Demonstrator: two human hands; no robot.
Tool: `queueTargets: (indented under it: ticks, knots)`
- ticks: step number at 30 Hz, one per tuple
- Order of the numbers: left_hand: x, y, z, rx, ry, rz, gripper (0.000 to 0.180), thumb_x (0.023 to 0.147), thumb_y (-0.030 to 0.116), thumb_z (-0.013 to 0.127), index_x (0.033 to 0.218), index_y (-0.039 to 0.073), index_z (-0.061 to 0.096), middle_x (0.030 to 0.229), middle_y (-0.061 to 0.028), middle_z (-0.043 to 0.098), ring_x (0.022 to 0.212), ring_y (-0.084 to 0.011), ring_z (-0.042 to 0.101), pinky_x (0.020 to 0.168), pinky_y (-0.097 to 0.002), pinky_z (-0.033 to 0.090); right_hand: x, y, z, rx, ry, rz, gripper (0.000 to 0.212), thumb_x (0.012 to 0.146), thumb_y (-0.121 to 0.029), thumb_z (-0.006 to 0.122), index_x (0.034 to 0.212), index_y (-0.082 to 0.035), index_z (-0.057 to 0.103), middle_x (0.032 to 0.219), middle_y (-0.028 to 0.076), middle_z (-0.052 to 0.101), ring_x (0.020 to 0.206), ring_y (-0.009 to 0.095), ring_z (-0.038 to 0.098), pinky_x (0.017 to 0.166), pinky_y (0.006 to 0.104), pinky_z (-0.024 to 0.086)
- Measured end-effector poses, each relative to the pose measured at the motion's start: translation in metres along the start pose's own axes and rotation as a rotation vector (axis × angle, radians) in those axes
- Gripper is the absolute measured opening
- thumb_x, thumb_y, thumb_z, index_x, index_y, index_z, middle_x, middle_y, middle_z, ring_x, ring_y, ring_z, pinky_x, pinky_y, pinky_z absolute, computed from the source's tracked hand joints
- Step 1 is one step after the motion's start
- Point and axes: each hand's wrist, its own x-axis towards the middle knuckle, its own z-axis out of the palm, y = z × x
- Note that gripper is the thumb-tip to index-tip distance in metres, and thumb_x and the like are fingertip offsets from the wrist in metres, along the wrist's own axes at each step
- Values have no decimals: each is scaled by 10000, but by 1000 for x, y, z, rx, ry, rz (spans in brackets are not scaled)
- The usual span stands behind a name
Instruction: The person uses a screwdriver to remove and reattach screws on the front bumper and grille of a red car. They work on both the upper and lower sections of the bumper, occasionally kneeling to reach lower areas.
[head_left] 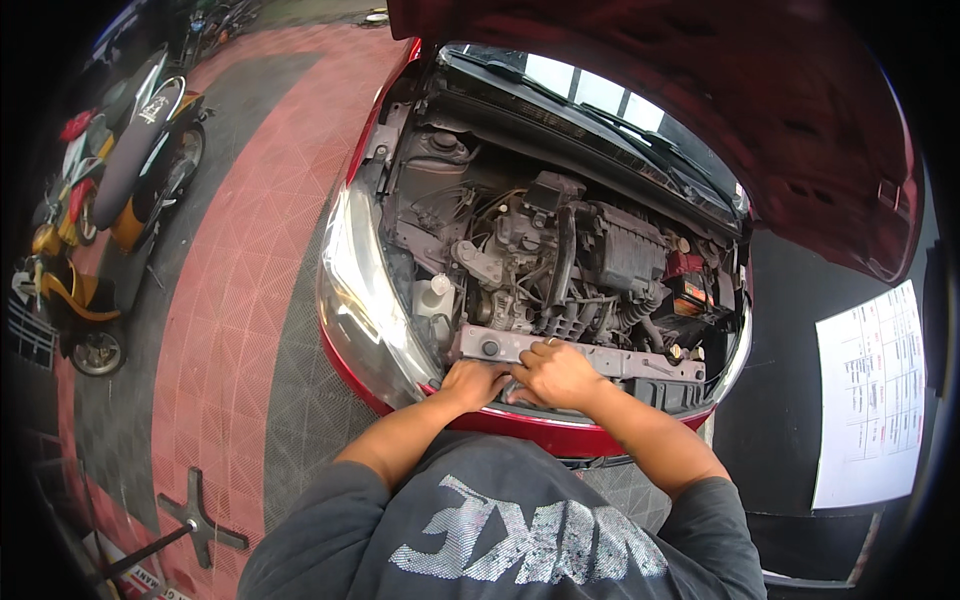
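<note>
Both hands work close together at the front edge of a red car's open engine bay, just in front of the pinkish-grey front crossmember (625, 362). My left hand (476, 385) is closed, its fingertips curled down beside the other hand. A ring shows on my right hand (553, 376), which is bent over with its fingers pinched low near the left fingertips. Whatever lies between the fingers is too hidden to name. Below them runs the red front bumper (560, 433). A round dark cap or mount (490, 348) sits on the crossmember just beyond my left hand.
The raised bonnet (700, 90) overhangs the bay from the far right. Around the hands are a headlight (365, 290), a white reservoir (434, 298), the engine cover (625, 250) and a battery (692, 295). Motorcycles (135, 200) stand left; a black four-armed stand base (200, 520) lies lower left.
</note>
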Motion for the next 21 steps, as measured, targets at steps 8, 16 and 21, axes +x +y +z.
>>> queueTargets:
  ticks: [8,16,21]
  knots:
    - [-1,-7,10,13,27,12,345,1047,397,573,1263,172,720,926,-175,774,866,-409,739,802,-564,574,30,-8,20,927,228,742,453,1066,-314,603,1407,-18,569,873,279,740,867,455,738,805,543,563]
    - [4,1,6,38,37,49,311,1036,350,570,1170,116,725,895,-183,767,877,-400,747,809,-545,583,-23,5,9,-239,298,-180,414,916,-181,659,1326,-131,687,1279,104,697,1265,284,644,975,429,561]
    - [2,-14,18,75,61,55,264,1000,322,594,1093,122,739,819,-173,755,811,-404,740,768,-553,581,1,-8,-1,-163,56,-96,465,903,-271,735,1316,-72,656,1061,114,765,1046,246,750,801,371,595]
